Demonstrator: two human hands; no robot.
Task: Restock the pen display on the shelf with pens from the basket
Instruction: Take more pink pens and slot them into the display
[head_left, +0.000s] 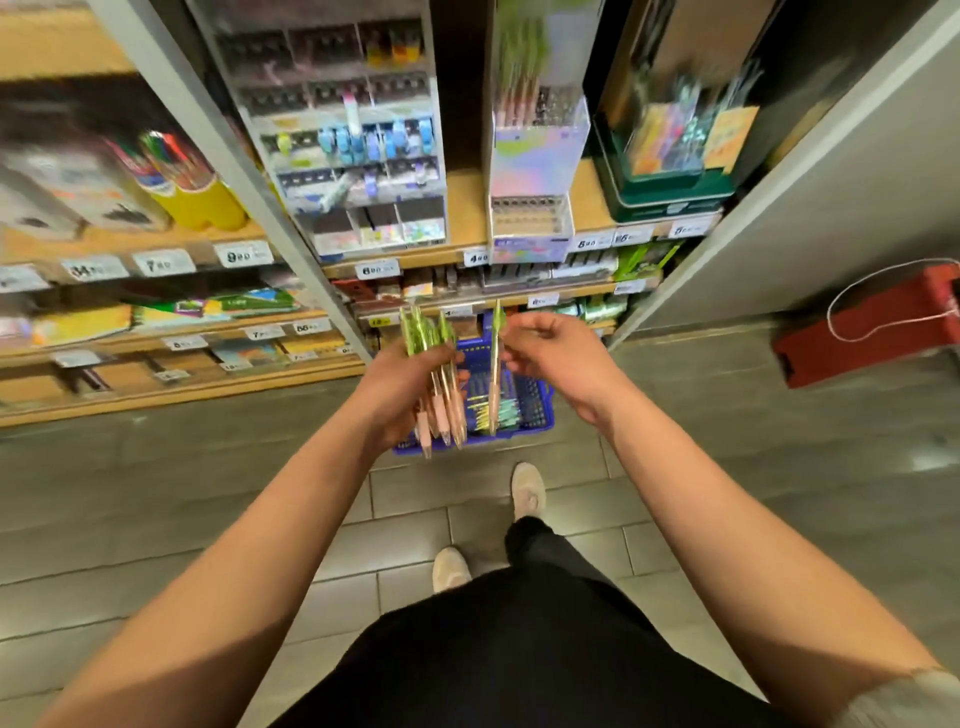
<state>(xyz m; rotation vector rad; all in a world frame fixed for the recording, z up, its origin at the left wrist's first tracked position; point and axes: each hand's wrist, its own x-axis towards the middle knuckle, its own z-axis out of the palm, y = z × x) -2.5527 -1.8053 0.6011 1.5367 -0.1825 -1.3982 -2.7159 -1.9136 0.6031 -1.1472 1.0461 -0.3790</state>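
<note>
Biggest risk here, I'd say: the bundle of pens (435, 384) in the left hand (402, 397) is fanned out and only clamped around the middle, so as the single pen (494, 371) gets peeled away, a neighbour could slide loose and drop back into the blue basket (524, 410) or onto the tiled floor (171, 499). The other worry is aiming. The matching pen display (537, 171), the iridescent box with green-topped pens in its upper tier, sits well above the hands, and the front rows of holes look tight. A pen carried by a light pinch could tilt and miss its hole or knock one already standing there. The shelf area is motion-blurred, so I can't tell how many holes are free.

On the grip: the left hand's fingers are curled closed around the bundle, green tops up, pink barrels pointing down over the basket. The right hand (558, 358) pinches the single pen near its top between thumb and forefinger, other fingers loosely spread. That pen hangs just beside the bundle, not touching it as far as I can see. More pens lie in the basket on the floor below.
</note>
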